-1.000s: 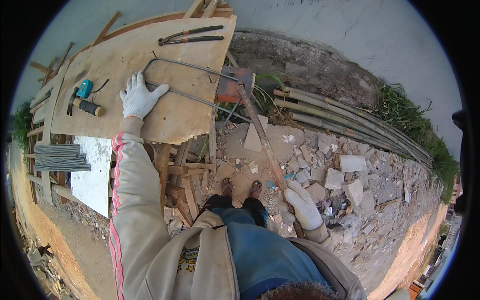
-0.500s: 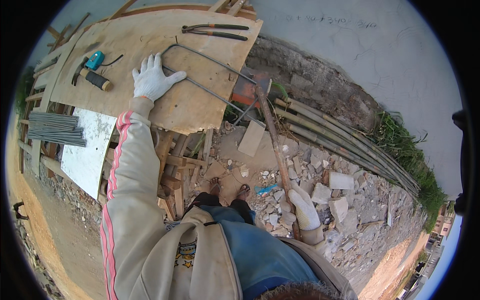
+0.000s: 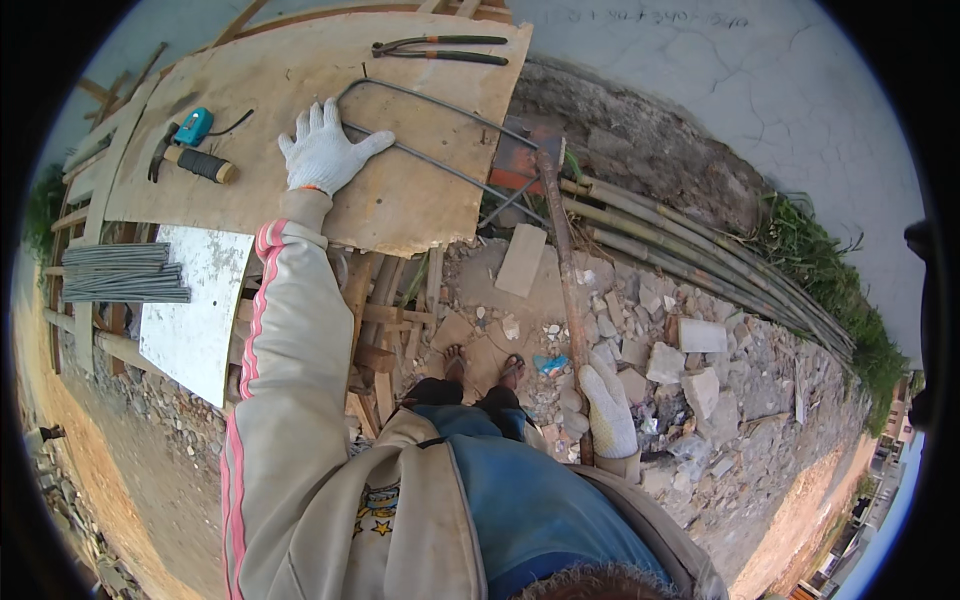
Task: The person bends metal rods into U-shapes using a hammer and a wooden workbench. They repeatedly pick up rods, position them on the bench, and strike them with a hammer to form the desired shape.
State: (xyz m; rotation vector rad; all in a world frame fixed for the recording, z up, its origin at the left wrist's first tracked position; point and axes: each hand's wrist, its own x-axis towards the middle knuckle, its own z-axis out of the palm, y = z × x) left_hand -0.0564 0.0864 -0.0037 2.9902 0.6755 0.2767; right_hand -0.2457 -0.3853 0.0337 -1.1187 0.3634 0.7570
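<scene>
My left hand (image 3: 325,150), in a white knitted glove, lies palm down with spread fingers on a plywood board (image 3: 230,80), touching a bent rebar piece (image 3: 440,105). The rebar's ends reach beyond the board's right edge to a rusty orange block (image 3: 518,158). My right hand (image 3: 610,410), also gloved, grips the lower part of a long rusty pipe (image 3: 567,290), whose top meets the rebar at the block. A hammer with a wrapped handle (image 3: 200,165), a teal tape measure (image 3: 195,125) and long-handled pincers (image 3: 440,56) lie on the board.
A bundle of steel rods (image 3: 120,275) rests on a white panel (image 3: 205,340) at left. Bamboo poles (image 3: 720,265) lie along a cracked wall (image 3: 720,70). Broken rubble (image 3: 700,400) covers the ground right of my feet. Timber framing (image 3: 385,320) supports the board.
The pipe has swung more upright in the picture, its lower end going left with my right hand. My left hand still rests on the rebar and board; the whole view has shifted slightly.
</scene>
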